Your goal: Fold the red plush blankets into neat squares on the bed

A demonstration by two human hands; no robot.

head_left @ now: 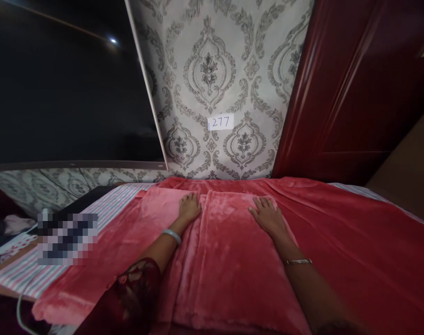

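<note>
A plush red blanket [239, 260] lies spread over the surface in front of me, with a folded panel down its middle and a folded part on the left. My left hand [190, 208] rests flat on the blanket near the far end of the left fold, fingers apart. On the far right corner of the middle panel lies my right hand [268, 217], palm down with its fingers spread. Neither hand grips the cloth. To the right, a single layer of the blanket stretches out with long creases.
Striped cloth [117, 204] shows under the blanket on the left. A large television [68, 93] hangs over the far left. Patterned wallpaper with a paper label [220, 122] reading 277 is behind. A dark red wooden door [344, 93] stands at right. A cable [19, 304] hangs front left.
</note>
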